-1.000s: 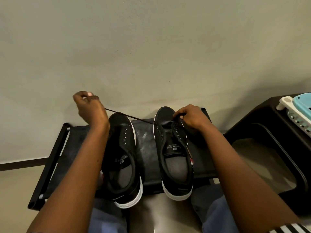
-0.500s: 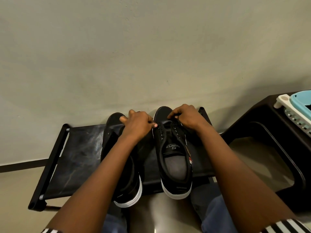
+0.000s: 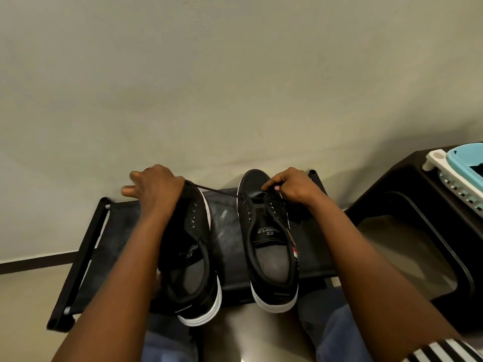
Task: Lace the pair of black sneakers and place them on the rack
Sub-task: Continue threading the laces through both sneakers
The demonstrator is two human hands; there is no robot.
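Note:
Two black sneakers with white soles lie on a low black rack [image 3: 230,231], toes toward the wall. The left sneaker [image 3: 194,259] has bare eyelets. A thin black lace [image 3: 217,190] runs taut from the right sneaker [image 3: 269,246] leftward across the gap. My left hand [image 3: 154,185] holds the lace's far end above the left sneaker's toe. My right hand [image 3: 292,186] pinches the lace at the right sneaker's front eyelets, beside its toe cap.
A plain wall stands just behind the rack. A dark plastic stool [image 3: 418,231] stands at the right with a blue and white basket [image 3: 460,171] on it. My knees in blue trousers [image 3: 337,333] sit below the rack's front edge.
My left hand has moved from beside the right sneaker's toe out to the left, drawing the lace taut. My right hand has stayed at the eyelets.

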